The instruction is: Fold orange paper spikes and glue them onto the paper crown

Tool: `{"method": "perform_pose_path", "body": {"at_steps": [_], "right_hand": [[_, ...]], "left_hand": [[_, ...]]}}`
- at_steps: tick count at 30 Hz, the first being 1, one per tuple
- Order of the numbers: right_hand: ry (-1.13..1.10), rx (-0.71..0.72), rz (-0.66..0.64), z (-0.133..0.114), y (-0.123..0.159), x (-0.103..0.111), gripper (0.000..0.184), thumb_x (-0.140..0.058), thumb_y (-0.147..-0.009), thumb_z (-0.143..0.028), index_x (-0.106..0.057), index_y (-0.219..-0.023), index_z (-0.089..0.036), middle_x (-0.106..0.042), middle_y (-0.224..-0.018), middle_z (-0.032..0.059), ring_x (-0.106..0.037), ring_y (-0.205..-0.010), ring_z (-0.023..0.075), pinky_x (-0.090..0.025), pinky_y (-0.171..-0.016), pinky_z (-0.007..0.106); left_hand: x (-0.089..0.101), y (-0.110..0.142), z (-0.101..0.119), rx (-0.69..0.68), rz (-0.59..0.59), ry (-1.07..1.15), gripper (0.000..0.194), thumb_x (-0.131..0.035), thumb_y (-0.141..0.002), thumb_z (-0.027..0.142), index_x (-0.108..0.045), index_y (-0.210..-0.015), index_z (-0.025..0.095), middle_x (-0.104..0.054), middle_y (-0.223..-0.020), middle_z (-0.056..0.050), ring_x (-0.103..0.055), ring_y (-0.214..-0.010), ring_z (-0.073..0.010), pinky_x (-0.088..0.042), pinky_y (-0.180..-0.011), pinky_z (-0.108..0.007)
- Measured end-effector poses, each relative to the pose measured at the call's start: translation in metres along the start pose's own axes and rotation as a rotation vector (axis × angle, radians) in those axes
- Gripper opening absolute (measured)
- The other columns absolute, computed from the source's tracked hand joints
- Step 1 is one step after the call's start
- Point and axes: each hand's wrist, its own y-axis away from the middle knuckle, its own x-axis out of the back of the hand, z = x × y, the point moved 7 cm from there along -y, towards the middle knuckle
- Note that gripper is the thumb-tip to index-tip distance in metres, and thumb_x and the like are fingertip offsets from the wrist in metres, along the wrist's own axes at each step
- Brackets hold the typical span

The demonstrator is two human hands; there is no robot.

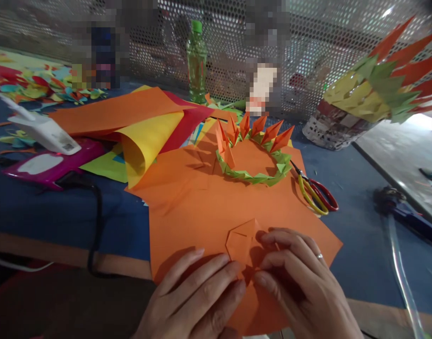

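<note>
A small folded piece of orange paper (241,241) lies on a large orange sheet (183,219) in front of me. My left hand (203,294) rests flat with its fingers stretched out, their tips at the folded piece's left edge. Thumb and fingers of my right hand (300,270) pinch the right side of the same piece; a ring sits on one finger. Just beyond, on the sheet, stands a ring of folded green paper (253,179) with several pointed orange paper pieces (259,126) standing up around its far and left sides.
Scissors (316,193) with red and yellow handles lie right of the ring. A glue gun (410,212) is farther right. Rolled coloured sheets (148,136), a purple device (56,162), paper scraps (42,84), a green-capped bottle (197,61) and a spiky paper piece (360,96) stand around.
</note>
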Motion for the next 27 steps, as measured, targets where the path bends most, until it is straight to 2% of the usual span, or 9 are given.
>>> {"method": "perform_pose_path", "body": {"at_steps": [5,8,13,19,22,27], "right_hand": [[0.025,-0.032,0.006,-0.0020,-0.0032,-0.0028,0.011,-0.066,-0.095,-0.037,-0.063,-0.091,-0.027,-0.066,-0.115,0.0034,-0.060,-0.114,0.0173,-0.054,-0.086,0.027],[0.052,-0.028,0.030,-0.0047,-0.0051,-0.0029,0.013,-0.066,-0.095,-0.037,-0.062,-0.089,-0.027,-0.066,-0.113,0.0038,-0.061,-0.110,0.0171,-0.053,-0.084,0.027],[0.097,-0.019,0.085,-0.0074,-0.0051,-0.0035,0.014,-0.067,-0.094,-0.035,-0.059,-0.089,-0.026,-0.065,-0.111,0.0033,-0.060,-0.107,0.0163,-0.049,-0.084,0.028],[0.122,-0.037,0.078,-0.0077,-0.0032,-0.0068,0.015,-0.066,-0.095,-0.037,-0.058,-0.090,-0.026,-0.065,-0.113,0.0027,-0.059,-0.109,0.0156,-0.045,-0.087,0.028],[0.125,-0.040,0.078,-0.0090,-0.0025,-0.0073,0.013,-0.066,-0.095,-0.035,-0.058,-0.091,-0.025,-0.065,-0.114,0.0032,-0.059,-0.109,0.0163,-0.044,-0.088,0.029],[0.123,-0.047,0.079,-0.0089,-0.0022,-0.0092,0.012,-0.066,-0.095,-0.032,-0.057,-0.091,-0.025,-0.065,-0.114,0.0031,-0.059,-0.110,0.0171,-0.043,-0.090,0.030]], "left_hand": [[-0.0031,0.0024,-0.0012,-0.022,-0.048,-0.001,0.038,-0.039,-0.110,0.033,-0.075,-0.116,0.022,-0.076,-0.124,0.001,-0.067,-0.123,-0.0143,-0.034,-0.124,-0.039],[-0.0020,0.0032,-0.0016,-0.013,-0.033,0.001,0.038,-0.039,-0.110,0.034,-0.076,-0.114,0.021,-0.076,-0.124,0.002,-0.067,-0.122,-0.0144,-0.035,-0.124,-0.039],[0.0003,0.0020,-0.0003,-0.022,-0.013,-0.044,0.040,-0.037,-0.110,0.027,-0.077,-0.109,0.024,-0.078,-0.116,0.001,-0.070,-0.118,-0.0138,-0.041,-0.120,-0.037],[-0.0011,-0.0001,0.0001,-0.033,-0.040,-0.057,0.037,-0.039,-0.109,0.021,-0.076,-0.109,0.024,-0.077,-0.119,0.002,-0.069,-0.119,-0.0129,-0.039,-0.121,-0.036],[0.0012,0.0012,-0.0006,-0.014,-0.005,-0.056,0.037,-0.039,-0.109,0.025,-0.076,-0.107,0.024,-0.078,-0.117,0.002,-0.070,-0.116,-0.0135,-0.042,-0.119,-0.036],[-0.0004,0.0037,0.0004,-0.015,-0.053,-0.065,0.037,-0.038,-0.110,0.031,-0.075,-0.114,0.026,-0.079,-0.114,0.001,-0.072,-0.113,-0.0150,-0.045,-0.117,-0.037]]}}
